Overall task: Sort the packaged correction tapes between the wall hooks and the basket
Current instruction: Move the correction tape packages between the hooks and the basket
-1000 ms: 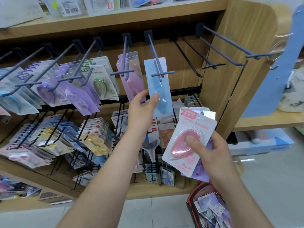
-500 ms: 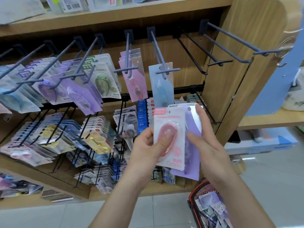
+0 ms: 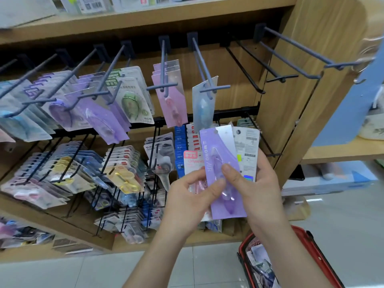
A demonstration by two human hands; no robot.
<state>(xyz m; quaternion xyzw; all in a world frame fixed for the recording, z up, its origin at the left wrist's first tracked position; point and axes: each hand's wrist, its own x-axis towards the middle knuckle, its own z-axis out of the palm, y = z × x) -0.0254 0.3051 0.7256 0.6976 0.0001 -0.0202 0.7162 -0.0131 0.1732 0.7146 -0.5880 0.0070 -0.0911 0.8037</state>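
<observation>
With several hooks (image 3: 204, 65) stocked and packs (image 3: 259, 265) left in the basket (image 3: 307, 242), sorting is judged midway: a pink pack (image 3: 192, 163) is gripped by the left hand (image 3: 187, 196), a purple pack (image 3: 222, 173) by the right hand (image 3: 255, 183).

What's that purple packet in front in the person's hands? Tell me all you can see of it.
The purple pack is a lilac card printed MONO Air, with a clear blister holding a purple tape dispenser and a hang hole near the top. It stands nearly upright, top leaning left, overlapping a pink pack and a white-backed pack. The left hand and right hand each press a thumb on its front.
</observation>
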